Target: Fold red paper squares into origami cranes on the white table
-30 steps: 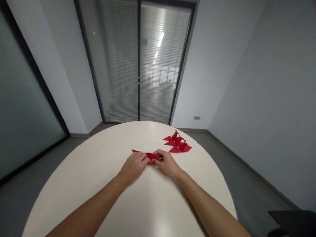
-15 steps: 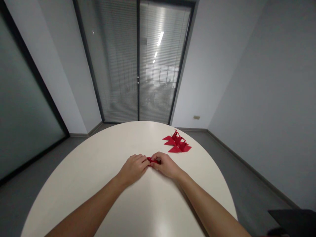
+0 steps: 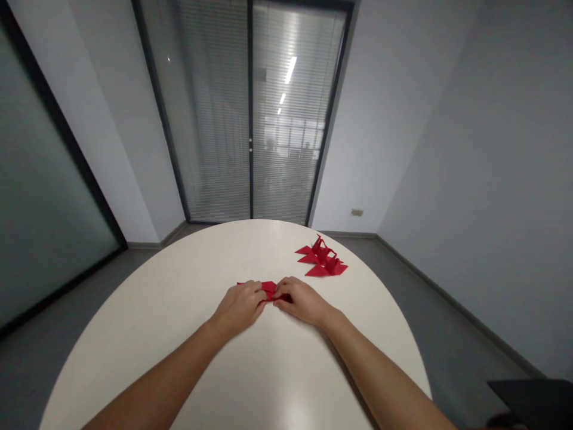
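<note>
A piece of folded red paper (image 3: 269, 287) lies flat on the white round table (image 3: 188, 280) between my hands. My left hand (image 3: 243, 303) is closed on its left part, the knuckles covering much of it; a red tip pokes out beyond the fingers on the far side. Thumb and fingers of my right hand (image 3: 299, 298) pinch the right end of the same paper. Past my right hand, several red origami cranes (image 3: 323, 259) stand close together in a row, wings spread.
The table's curved far edge lies near a glass door (image 3: 286, 149) with blinds. A pale wall (image 3: 470, 179) rises on the right, with a small socket plate (image 3: 357, 212) low down. At the lower right corner is a dark object (image 3: 532, 400), perhaps a chair.
My left hand has shifted slightly to the left and toward me, so more of the folded red paper shows between the hands. My right hand has barely moved. The cranes have stayed put.
</note>
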`<state>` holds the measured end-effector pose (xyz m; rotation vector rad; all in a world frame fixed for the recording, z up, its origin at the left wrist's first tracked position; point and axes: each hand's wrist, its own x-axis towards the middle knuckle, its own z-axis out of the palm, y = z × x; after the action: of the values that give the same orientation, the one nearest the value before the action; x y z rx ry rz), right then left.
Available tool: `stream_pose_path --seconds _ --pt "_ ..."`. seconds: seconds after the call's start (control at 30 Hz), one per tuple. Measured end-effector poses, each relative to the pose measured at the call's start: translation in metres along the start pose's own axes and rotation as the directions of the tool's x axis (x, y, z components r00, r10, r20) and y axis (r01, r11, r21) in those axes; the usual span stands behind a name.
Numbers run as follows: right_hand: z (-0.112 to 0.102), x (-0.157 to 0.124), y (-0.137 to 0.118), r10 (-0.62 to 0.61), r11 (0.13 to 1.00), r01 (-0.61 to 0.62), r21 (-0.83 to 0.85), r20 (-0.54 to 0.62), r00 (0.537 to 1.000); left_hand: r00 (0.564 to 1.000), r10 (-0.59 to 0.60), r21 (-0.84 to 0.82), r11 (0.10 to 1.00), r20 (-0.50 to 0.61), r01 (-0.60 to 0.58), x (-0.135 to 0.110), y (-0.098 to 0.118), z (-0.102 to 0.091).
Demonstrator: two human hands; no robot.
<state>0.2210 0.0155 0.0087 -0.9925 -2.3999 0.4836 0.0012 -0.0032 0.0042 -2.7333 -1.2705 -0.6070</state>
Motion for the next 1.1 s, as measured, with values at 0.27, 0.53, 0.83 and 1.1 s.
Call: stream_pose_path --seconds 0.27,0.53,0.83,1.1 --pt "-0.012 -0.001 0.001 -0.001 0.999 -0.001 0.041 0.051 0.999 0.999 0.039 0.012 0.999 -0.011 -0.039 0.0 0.005 -0.004" --pt "-0.024 -0.004 0.006 0.172 0.984 -0.176 0.039 0.083 0.982 0.996 -0.086 -0.002 0.996 -0.016 0.086 0.004 0.005 0.003" --pt "-0.029 -0.008 0.015 0.243 0.965 -0.251 0.076 0.099 0.965 0.984 -0.177 0.056 0.983 -0.013 0.177 0.01 0.01 0.003" --pt "-0.036 -0.01 0.015 0.322 0.935 -0.344 0.088 0.197 0.926 0.983 -0.182 0.058 0.981 -0.017 0.182 0.01 0.011 0.003"
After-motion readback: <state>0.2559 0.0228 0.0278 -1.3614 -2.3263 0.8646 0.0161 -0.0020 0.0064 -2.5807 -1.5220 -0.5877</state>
